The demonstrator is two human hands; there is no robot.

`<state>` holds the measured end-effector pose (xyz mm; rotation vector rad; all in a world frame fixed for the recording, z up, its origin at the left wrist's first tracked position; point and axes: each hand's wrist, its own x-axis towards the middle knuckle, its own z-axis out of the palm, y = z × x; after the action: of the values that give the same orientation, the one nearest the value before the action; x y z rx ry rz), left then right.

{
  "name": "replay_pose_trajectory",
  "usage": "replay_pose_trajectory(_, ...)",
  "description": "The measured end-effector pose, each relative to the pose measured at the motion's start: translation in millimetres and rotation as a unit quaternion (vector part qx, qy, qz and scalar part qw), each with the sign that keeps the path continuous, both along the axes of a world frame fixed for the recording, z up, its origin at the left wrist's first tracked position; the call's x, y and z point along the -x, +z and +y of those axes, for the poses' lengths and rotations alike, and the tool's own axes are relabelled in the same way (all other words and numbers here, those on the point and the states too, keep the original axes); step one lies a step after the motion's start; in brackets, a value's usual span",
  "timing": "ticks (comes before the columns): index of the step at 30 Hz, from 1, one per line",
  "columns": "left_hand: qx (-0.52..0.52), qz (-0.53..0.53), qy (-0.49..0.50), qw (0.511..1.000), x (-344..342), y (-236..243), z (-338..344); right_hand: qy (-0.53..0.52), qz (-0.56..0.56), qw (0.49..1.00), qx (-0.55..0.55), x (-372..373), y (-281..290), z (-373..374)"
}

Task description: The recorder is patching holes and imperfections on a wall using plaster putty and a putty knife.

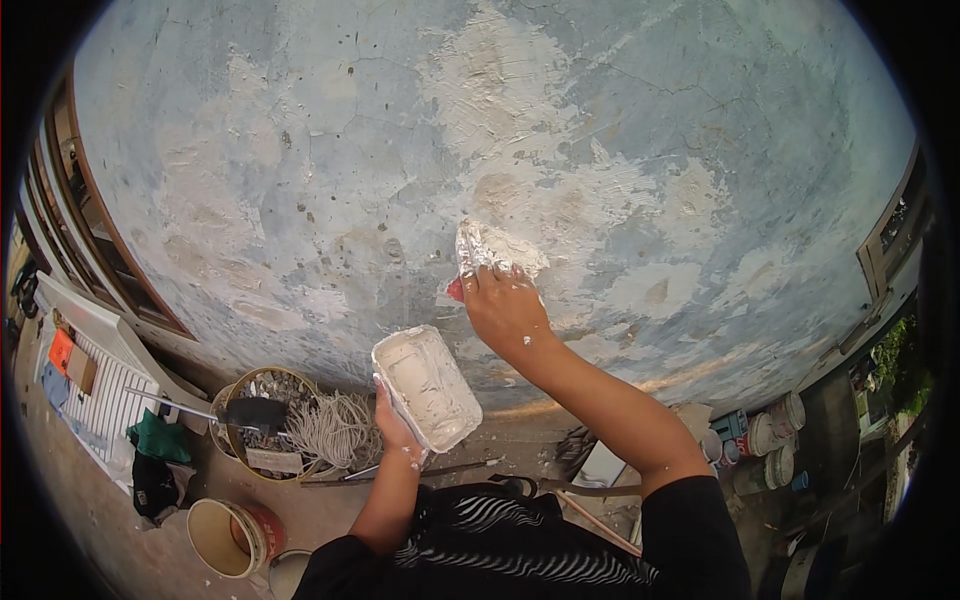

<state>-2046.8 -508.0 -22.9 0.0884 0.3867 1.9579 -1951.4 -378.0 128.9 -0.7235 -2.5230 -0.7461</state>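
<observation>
In front of me rises a pale blue wall (350, 160) with cracks and rough patches of whitish filler (500, 80). My right hand (507, 305) is closed round a putty knife (500, 248) held up close to the wall. Its blade is thickly coated with white paste, and a bit of red shows by my fingers; whether the edge touches the wall I cannot tell. Lower and to the left, my left hand (398, 428) grips a rectangular tub (461, 432) by its side. White putty (418, 370) lies inside and smears its rim.
At the lower left stand a bin of rubble (262, 385) with a string mop head (335, 430), an open bucket (222, 538) and a white slatted board (88, 385). Several paint buckets (765, 432) line the right. Framed openings flank the wall. Sticks lie along its foot.
</observation>
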Motion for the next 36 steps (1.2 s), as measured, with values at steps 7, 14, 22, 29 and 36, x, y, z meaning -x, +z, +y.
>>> replay_pose_trajectory(7,-0.019,-0.003,0.025,1.0,5,-3,-7,0.047,0.13,0.99,0.001,-17,63,-17)
replay_pose_trajectory(14,0.013,0.006,0.03,0.999,-2,3,-7,-0.001,0.077,0.997,-0.007,5,11,1)
replay_pose_trajectory(22,-0.018,0.001,0.044,0.999,3,2,-17,0.025,0.126,0.991,0.042,-16,34,-16)
replay_pose_trajectory(29,-0.015,0.004,0.04,0.999,-2,9,-10,0.023,0.089,0.996,-0.017,-8,5,5)
replay_pose_trajectory(36,-0.019,0.031,0.061,0.997,0,9,-10,0.041,0.109,0.977,0.178,-53,-27,-7)
